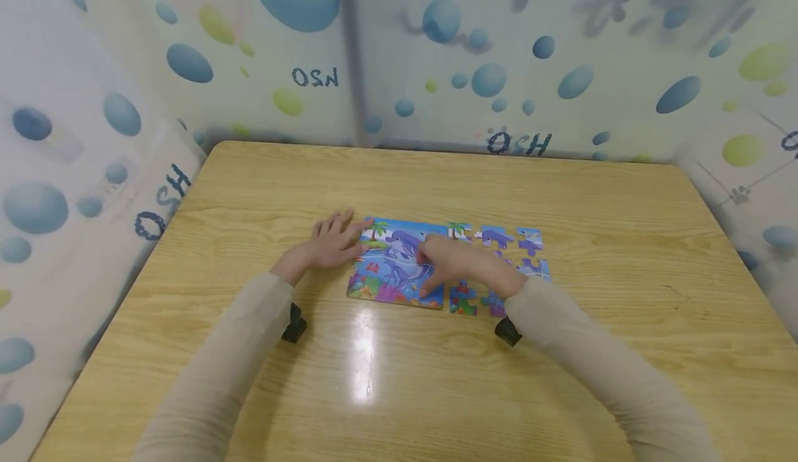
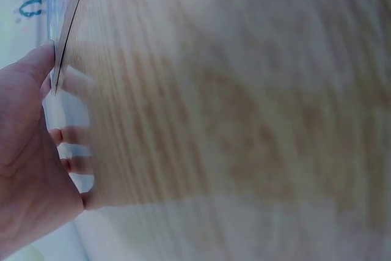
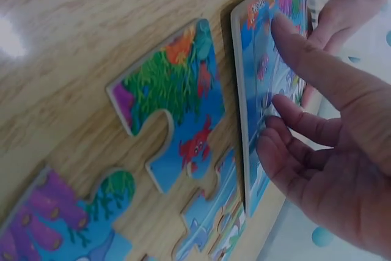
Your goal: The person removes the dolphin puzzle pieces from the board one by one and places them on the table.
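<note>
A dolphin picture board (image 1: 380, 278) lies flat on the table, printed with palms, sea and coral. My left hand (image 1: 334, 244) is at its left side with fingers spread; the thumb touches the board's edge (image 2: 66, 35) in the left wrist view. Over the right part of the board is my right hand (image 1: 458, 260), its thumb stretched out and the other fingers loosely bent. Nothing shows between those fingers in the right wrist view. Beside the board lies a jigsaw piece (image 3: 201, 99) with a red crab and green weed. The right forearm hides some pieces in the head view.
More loose jigsaw pieces lie right of the board, among them a dolphin piece (image 1: 495, 236), a corner piece (image 1: 530, 239) and a purple coral piece (image 3: 55, 212). The wooden table (image 1: 299, 185) meets a patterned wall (image 1: 399, 53) at the back.
</note>
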Available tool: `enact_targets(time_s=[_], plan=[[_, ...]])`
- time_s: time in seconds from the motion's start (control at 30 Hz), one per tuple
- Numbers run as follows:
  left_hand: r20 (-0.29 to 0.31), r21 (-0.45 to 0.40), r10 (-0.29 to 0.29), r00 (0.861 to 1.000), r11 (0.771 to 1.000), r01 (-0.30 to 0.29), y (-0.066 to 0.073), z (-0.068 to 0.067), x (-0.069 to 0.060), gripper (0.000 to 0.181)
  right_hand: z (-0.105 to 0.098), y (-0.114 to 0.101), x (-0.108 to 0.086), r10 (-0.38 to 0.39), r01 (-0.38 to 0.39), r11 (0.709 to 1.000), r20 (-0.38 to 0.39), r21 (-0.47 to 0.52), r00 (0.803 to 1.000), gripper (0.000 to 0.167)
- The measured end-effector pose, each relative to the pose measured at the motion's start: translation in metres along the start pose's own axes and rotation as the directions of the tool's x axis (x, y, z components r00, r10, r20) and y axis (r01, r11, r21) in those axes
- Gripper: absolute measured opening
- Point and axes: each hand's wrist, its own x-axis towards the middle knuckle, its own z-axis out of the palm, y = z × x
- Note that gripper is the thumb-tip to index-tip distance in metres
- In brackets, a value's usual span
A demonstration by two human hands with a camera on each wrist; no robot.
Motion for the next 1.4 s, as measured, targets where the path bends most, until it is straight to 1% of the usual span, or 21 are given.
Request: enact_targets(time_s=[0.13,0.23,0.37,0.53,0.67,0.77,0.83,0.9,0.97,1.1,1.17,1.3,1.33,1.4], plan=[[-0.002,0.004,-0.002,1.000,1.000,0.002,0.000,0.001,0.001,0.059,0.003,-0.005,0.003,0.041,-0.041,0.999,0.010,-0.035,0.999,0.048],[-0.004,0.001,-0.003,1.000,1.000,0.003,0.001,0.001,0.000,0.058,0.003,-0.007,0.004,0.055,-0.054,0.997,0.025,-0.058,0.998,0.047],[-0.008,-0.003,-0.001,1.000,1.000,0.001,0.003,0.001,-0.001,0.058,0.002,-0.009,0.005,0.068,-0.066,0.997,0.047,-0.047,0.997,0.045],[-0.014,-0.005,0.004,1.000,1.000,-0.004,0.002,0.003,-0.001,0.058,0.003,-0.006,0.004,0.051,-0.053,0.997,0.028,0.060,0.998,0.045],[-0.019,-0.009,0.008,1.000,1.000,-0.008,0.000,0.003,0.000,0.058,0.003,0.000,0.001,0.015,-0.015,0.990,-0.003,0.142,1.000,0.038],[-0.018,-0.012,0.003,1.000,1.000,-0.004,0.000,0.002,0.000,0.058,0.003,0.005,-0.001,-0.026,0.027,0.983,-0.007,0.184,1.000,0.029],[-0.020,-0.012,0.009,1.000,1.000,-0.009,0.000,0.002,0.000,0.058,0.001,0.008,-0.004,-0.053,0.051,0.973,0.001,0.226,0.999,0.026],[-0.020,-0.013,0.013,1.000,1.000,-0.013,0.000,0.002,0.000,0.058,-0.001,0.013,-0.008,-0.077,0.074,0.964,0.003,0.256,0.997,0.024],[-0.024,-0.012,0.020,1.000,1.000,-0.020,0.000,0.001,0.000,0.058,-0.004,0.017,-0.013,-0.091,0.085,0.955,0.008,0.283,0.996,0.026],[-0.022,-0.005,0.012,1.000,1.000,-0.012,0.000,0.001,0.000,0.058,-0.010,0.026,-0.024,-0.086,0.082,0.952,0.002,0.296,0.996,0.033],[-0.018,-0.001,0.006,1.000,1.000,-0.006,0.001,0.000,0.000,0.058,-0.011,0.031,-0.029,-0.080,0.077,0.949,-0.005,0.306,0.997,0.033],[-0.016,-0.001,0.007,1.000,1.000,-0.007,0.001,0.001,0.001,0.058,-0.012,0.038,-0.037,-0.077,0.075,0.930,-0.008,0.359,0.997,0.028],[-0.016,-0.002,0.009,1.000,1.000,-0.009,0.000,0.001,0.001,0.058,-0.013,0.040,-0.039,-0.067,0.062,0.920,-0.001,0.388,0.998,0.027],[-0.018,-0.003,0.010,1.000,1.000,-0.010,0.000,0.002,0.001,0.058,-0.013,0.043,-0.043,-0.058,0.049,0.909,0.008,0.413,0.998,0.029]])
